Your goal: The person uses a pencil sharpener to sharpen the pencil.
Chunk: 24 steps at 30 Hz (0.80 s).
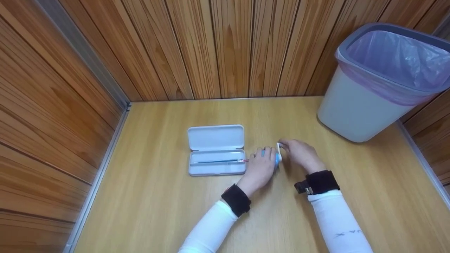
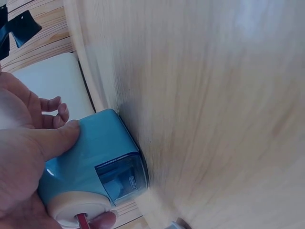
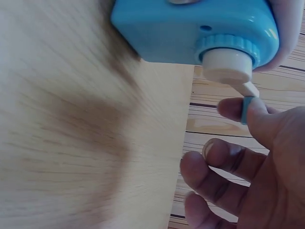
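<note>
A blue crank pencil sharpener [image 2: 95,138] with a clear shavings drawer [image 2: 121,180] is held by my left hand [image 1: 259,169], thumb and fingers around its body. A red pencil [image 2: 83,221] sticks into the sharpener's round cream front. On the other end, my right hand [image 1: 303,154] pinches the blue-tipped crank handle [image 3: 247,109] between thumb and index finger. Its other fingers are loosely bent in the right wrist view. Just left of the left hand lies an open pale pencil case [image 1: 216,137], its lid tipped back, with a thin blue pencil [image 1: 214,162] inside.
At the back right stands a white bin [image 1: 362,102] with a grey rim and a pinkish liner. Wood-plank walls [image 1: 232,49] border the wooden table [image 1: 154,203] at the back and left. Black camera straps [image 1: 236,199] circle both wrists.
</note>
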Available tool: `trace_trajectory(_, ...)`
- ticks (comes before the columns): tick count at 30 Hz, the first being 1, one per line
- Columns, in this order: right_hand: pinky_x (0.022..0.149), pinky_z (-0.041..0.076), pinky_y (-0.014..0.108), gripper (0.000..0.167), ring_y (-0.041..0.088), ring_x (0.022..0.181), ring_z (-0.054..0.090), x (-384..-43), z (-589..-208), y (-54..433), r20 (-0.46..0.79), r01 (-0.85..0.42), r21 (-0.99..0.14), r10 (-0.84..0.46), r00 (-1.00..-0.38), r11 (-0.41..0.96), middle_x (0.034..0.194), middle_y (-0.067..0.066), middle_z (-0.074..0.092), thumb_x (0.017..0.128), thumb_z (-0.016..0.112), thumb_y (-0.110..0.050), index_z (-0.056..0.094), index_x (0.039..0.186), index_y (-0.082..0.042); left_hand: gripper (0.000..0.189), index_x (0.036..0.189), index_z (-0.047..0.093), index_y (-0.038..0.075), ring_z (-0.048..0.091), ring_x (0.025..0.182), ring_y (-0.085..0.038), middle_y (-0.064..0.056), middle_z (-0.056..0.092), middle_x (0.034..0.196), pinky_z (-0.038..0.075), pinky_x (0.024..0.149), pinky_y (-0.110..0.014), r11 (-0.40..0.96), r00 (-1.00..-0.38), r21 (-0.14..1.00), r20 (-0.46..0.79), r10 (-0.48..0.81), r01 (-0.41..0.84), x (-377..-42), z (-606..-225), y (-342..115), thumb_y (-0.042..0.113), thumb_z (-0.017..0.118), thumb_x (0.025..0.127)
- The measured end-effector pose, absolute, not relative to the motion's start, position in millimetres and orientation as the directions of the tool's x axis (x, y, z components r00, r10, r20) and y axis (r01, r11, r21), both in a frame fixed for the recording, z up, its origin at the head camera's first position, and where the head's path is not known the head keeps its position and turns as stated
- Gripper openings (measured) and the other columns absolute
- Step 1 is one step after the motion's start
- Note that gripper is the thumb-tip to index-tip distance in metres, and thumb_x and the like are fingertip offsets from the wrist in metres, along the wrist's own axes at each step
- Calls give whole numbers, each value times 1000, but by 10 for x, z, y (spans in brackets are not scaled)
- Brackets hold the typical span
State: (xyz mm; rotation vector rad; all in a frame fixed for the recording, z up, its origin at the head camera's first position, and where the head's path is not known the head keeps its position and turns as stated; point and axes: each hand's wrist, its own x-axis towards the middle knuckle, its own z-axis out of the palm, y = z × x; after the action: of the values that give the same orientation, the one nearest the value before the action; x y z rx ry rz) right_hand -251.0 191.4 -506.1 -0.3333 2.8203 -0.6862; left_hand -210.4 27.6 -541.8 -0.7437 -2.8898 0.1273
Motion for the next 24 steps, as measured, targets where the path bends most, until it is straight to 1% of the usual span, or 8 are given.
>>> trace_trajectory(4, 93, 44, 57, 31, 41, 114, 58, -2537, -5042, 1896, -113, -195, -439, -269, -956, 877, 121, 19, 65, 104, 48, -21, 65, 126, -6, 42, 141, 44, 9, 54, 108, -24, -6, 52, 126, 51, 72, -34, 871, -859, -135, 151, 489, 472, -2103, -5416, 268, 24, 46, 102)
trace_trajectory(15, 97, 42, 57, 33, 41, 118, 55, -2568, -5096, 1873, -158, -142, -445, -234, -959, 884, 126, 20, 62, 104, 47, -18, 62, 131, -6, 46, 146, 40, 8, 52, 113, -25, -8, 50, 131, 51, 79, -36, 880, -876, -105, 89, 473, 464, -2114, -5417, 295, 26, 44, 103)
trace_trajectory(19, 98, 41, 58, 33, 42, 119, 54, -2574, -5118, 1864, -165, -134, -442, -228, -960, 887, 127, 19, 62, 104, 48, -17, 62, 131, -7, 46, 146, 40, 9, 52, 114, -25, -8, 50, 131, 51, 81, -38, 882, -878, -94, 89, 470, 462, -2114, -5414, 286, 26, 45, 103)
trace_trajectory(24, 97, 41, 57, 32, 42, 118, 55, -2568, -5232, 1869, -188, -138, -413, -233, -954, 900, 127, 20, 62, 101, 51, -11, 63, 130, -6, 44, 144, 42, 8, 52, 112, -25, -8, 51, 129, 51, 80, -37, 878, -872, -104, 108, 477, 467, -2100, -5425, 293, 25, 44, 103)
